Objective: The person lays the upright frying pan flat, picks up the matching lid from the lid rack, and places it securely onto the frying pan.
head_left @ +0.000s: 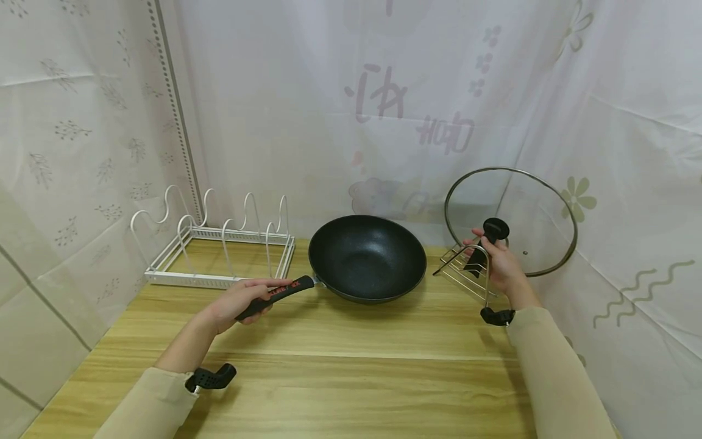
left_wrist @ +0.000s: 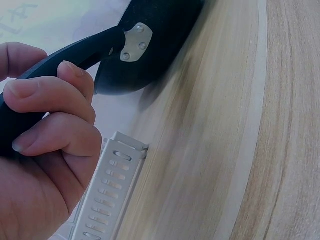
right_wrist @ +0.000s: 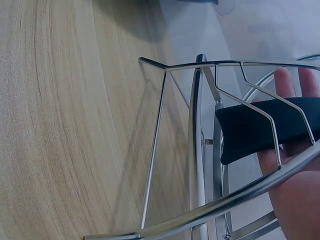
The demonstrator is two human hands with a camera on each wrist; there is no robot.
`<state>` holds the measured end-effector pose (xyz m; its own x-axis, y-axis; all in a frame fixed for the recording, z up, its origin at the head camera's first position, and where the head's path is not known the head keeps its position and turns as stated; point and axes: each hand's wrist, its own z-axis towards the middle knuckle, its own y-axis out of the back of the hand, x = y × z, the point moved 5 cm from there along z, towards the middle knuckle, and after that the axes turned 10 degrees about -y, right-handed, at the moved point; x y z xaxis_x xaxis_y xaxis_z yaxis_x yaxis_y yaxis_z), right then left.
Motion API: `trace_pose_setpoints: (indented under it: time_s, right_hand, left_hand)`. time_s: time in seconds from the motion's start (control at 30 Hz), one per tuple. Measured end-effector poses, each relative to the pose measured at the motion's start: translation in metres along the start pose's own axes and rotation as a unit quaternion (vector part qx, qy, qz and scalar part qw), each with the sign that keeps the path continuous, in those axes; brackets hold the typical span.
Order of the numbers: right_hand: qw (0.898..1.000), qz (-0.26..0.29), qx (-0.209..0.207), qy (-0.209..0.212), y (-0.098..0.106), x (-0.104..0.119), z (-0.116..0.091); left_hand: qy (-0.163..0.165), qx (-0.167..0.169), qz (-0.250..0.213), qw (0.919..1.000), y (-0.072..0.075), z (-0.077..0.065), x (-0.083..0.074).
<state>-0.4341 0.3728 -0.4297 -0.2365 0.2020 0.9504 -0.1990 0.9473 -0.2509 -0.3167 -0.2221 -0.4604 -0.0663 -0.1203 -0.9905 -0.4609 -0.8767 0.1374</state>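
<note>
- A left hand (head_left: 233, 302) gripped the dark handle (head_left: 293, 288) of a black wok (head_left: 367, 259), its fingers curled round the grip beneath red lettering.
- The wok sat at the centre of the scene, toward the back of the wood-grain worktop (head_left: 351, 378), tilted so that its dark interior faced the wearer; whether its base touched the surface could not be told.
- A riveted metal bracket (left_wrist: 137, 42) joined handle and wok in the left wrist view.
- At right, a right hand (head_left: 504, 268) held the black lid handle (right_wrist: 245, 130) of a glass lid (head_left: 540, 219), fingers on one side of it and palm on the other.
- The metal-rimmed lid stood on edge, nearly upright, near the back right of the worktop, to the right of the wok and apart from it.
- A metal wire lid stand (right_wrist: 196, 135) rose at the same spot, its bars crossing in front of the lid handle; whether the lid's rim rested in it could not be made out.
- A white rack (head_left: 186, 280) with tall looped dividers occupied the back left of the worktop, just beyond the left hand and to the left of the wok.
- Beige sleeves (head_left: 150, 402) covered both forearms, with a black wrist device (head_left: 214, 378) at the left cuff and another at the right.
- Pale printed cloth (head_left: 301, 91) hung behind the scene.
</note>
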Motion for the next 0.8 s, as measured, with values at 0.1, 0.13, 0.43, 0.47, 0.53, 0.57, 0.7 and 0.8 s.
trace_pose_setpoints:
  time_s: [0.1, 0.13, 0.43, 0.47, 0.53, 0.57, 0.7, 0.8]
  right_hand:
    - [1.000, -0.005, -0.010, 0.000, -0.0005, -0.0001, -0.0001]
    - [1.000, -0.006, -0.013, 0.000, -0.0005, -0.0002, -0.0001]
    - [0.999, 0.009, -0.032, 0.001, -0.0013, -0.0003, 0.0003]
    - [0.999, 0.011, -0.034, 0.002, -0.0015, -0.0002, 0.0002]
    - [0.999, 0.010, -0.036, 0.004, -0.0018, -0.0001, -0.0001]
    - [0.999, 0.010, -0.037, 0.004, -0.0018, 0.0000, -0.0002]
    - [0.999, 0.008, -0.040, 0.007, -0.0029, 0.0007, -0.0012]
    - [0.999, 0.011, -0.039, 0.011, -0.0039, 0.0017, -0.0026]
  left_hand:
    - [0.000, -0.001, -0.001, 1.0000, -0.0002, 0.0000, -0.0001]
    - [0.000, -0.001, -0.001, 1.0000, -0.0003, -0.0001, -0.0002]
    - [0.006, 0.000, 0.003, 1.0000, -0.0006, -0.0012, -0.0001]
    - [0.006, 0.000, 0.003, 1.0000, -0.0007, -0.0012, -0.0002]
    - [0.006, -0.001, 0.004, 1.0000, -0.0009, -0.0015, -0.0006]
    - [0.007, -0.001, 0.004, 1.0000, -0.0009, -0.0017, -0.0007]
    - [0.006, -0.001, 0.004, 1.0000, -0.0008, -0.0019, -0.0011]
    - [0.002, 0.000, 0.003, 1.0000, -0.0005, -0.0008, -0.0009]
